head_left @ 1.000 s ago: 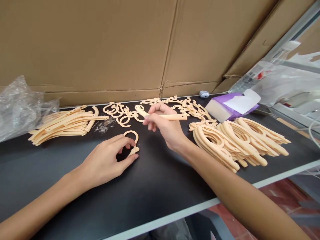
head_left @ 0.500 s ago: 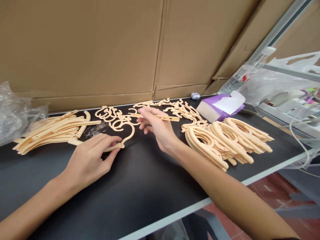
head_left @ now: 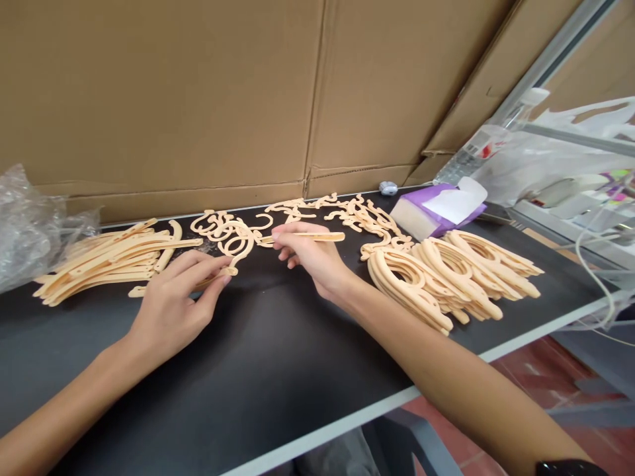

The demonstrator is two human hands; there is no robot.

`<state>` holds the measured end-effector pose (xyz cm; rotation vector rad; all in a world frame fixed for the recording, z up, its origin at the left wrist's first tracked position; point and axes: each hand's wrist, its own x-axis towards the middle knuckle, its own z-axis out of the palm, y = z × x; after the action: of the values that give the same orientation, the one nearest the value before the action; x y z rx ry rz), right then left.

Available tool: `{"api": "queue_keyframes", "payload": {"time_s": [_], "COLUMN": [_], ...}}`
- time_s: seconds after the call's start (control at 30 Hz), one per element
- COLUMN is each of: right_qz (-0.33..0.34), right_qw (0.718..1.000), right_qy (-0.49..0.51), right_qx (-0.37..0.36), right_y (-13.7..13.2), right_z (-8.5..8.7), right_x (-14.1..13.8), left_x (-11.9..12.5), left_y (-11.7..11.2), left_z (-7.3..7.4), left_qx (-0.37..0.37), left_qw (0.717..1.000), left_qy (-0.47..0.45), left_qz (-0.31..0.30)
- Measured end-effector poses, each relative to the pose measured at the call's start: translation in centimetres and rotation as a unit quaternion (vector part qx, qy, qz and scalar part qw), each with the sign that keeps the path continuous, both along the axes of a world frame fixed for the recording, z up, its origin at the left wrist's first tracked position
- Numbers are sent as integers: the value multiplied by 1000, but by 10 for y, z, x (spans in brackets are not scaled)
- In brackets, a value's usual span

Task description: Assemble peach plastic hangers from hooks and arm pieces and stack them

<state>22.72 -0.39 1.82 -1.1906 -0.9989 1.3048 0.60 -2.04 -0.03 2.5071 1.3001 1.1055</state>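
My left hand is closed, thumb and fingers pinching a pale wooden strip whose far end sticks out at the left. A curved wooden hook meets the strip at my fingertips; whether the two are joined I cannot tell. A slim wooden strip lies across my right hand, gripped between thumb and fingers above the table. Just beyond my hands is a loose pile of wooden hooks. Left of them, curved wooden strips are heaped together.
Stacked wooden pieces with rounded loops stand at the right of the black table. More S-shaped wooden pieces lie behind. A purple tissue pack, clear plastic wrap and a cardboard wall border the workspace.
My left hand has shifted slightly left and up with its strip and the hook. My right hand has stayed nearly in place, its strip turned a little.
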Motion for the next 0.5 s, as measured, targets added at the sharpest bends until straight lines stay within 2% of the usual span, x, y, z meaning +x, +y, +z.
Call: {"api": "queue_keyframes", "payload": {"time_s": [0.1, 0.2, 0.33, 0.5], "right_qz": [27, 66, 120, 118], "right_qw": [999, 997, 991, 989], "right_qy": [-26, -37, -58, -90], "right_qx": [-15, -29, -20, -14], "right_y": [-1, 0, 0, -2], "right_z": [1, 2, 1, 1], "right_x": [-3, -5, -3, -1], "left_x": [0, -2, -5, -5], "left_y": [-1, 0, 3, 5], "left_z": [0, 2, 1, -1], "left_qx": [-2, 8, 7, 19], "left_qw": [1000, 1000, 1000, 1000], "left_qy": [-4, 7, -1, 1], "left_qz": [-8, 9, -3, 3]}}
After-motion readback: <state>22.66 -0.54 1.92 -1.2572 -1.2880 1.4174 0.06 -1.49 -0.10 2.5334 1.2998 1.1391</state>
